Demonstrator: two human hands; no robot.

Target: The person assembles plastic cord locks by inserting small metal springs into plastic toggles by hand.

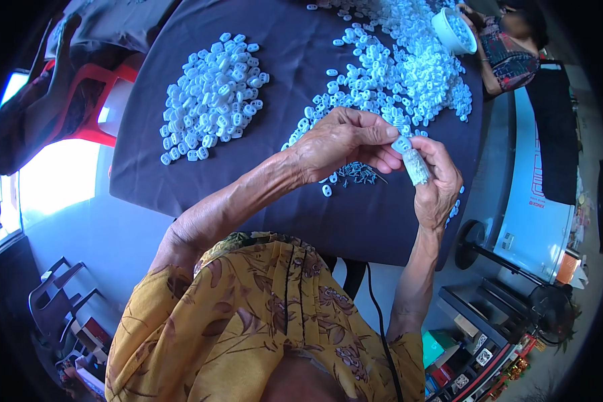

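A small white plastic piece (401, 145), oval with two holes, is pinched by my left hand (355, 137) between thumb and fingers. My right hand (437, 177) meets it from the other side, fingers closed against its edge. A rough whitish wrap (417, 167), apparently cloth or tape, covers what looks like my right thumb. Just below my left hand lies a little heap of thin dark metal screws or pins (356, 174), partly hidden by my fingers. One loose white piece (327, 191) rests near them.
A dark cloth covers the table (275, 194). White pieces form a separate pile (214, 94) at left and a large spread heap (402, 80) at the far right. Across the table, a person (509, 53) holds a white tub (454, 31). A red chair (94, 100) stands left.
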